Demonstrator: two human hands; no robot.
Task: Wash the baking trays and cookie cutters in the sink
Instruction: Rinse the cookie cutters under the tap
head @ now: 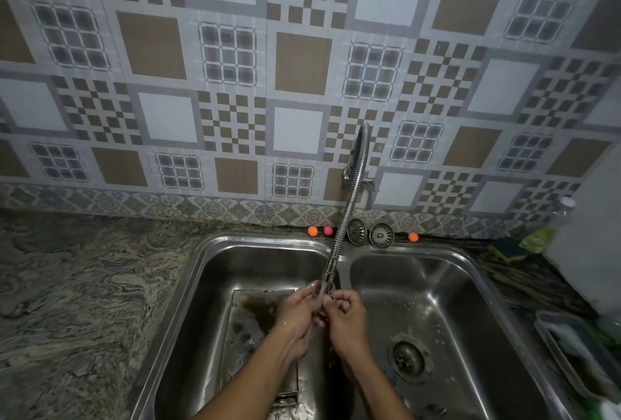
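Landmark: flexible metal faucet hose (pixel 349 204), running down from the tiled wall (pixel 161 50) to its spout over the sink divider.

Both hands are together right under the spout. Left hand (pixel 297 313) and right hand (pixel 346 319) each pinch a small thin metal cookie cutter (pixel 330 297) between the fingertips. It sits at the spout's mouth, mostly hidden by fingers, and its shape is not readable. The right fingers are curled tight on it and the left fingers reach in from the other side. Both hands look wet.

A baking tray (pixel 248 322) lies flat in the basin left of the hose, below and left of the hands. It is brown-stained with suds, and the left forearm covers part of it.

The basin right of the hose holds water drops and a drain (pixel 408 359).

Sink (pixel 268 241) is double, stainless steel. Two round strainers (pixel 381 235) lean on the ledge just right of the hose's lower run. An orange ball (pixel 312 231) and a pink ball (pixel 328 230) sit just left of the hose, with another orange ball (pixel 413 236) further right.

A granite counter (pixel 67 285) is far left of the hose. A green sponge (pixel 507 248) is far right of it.
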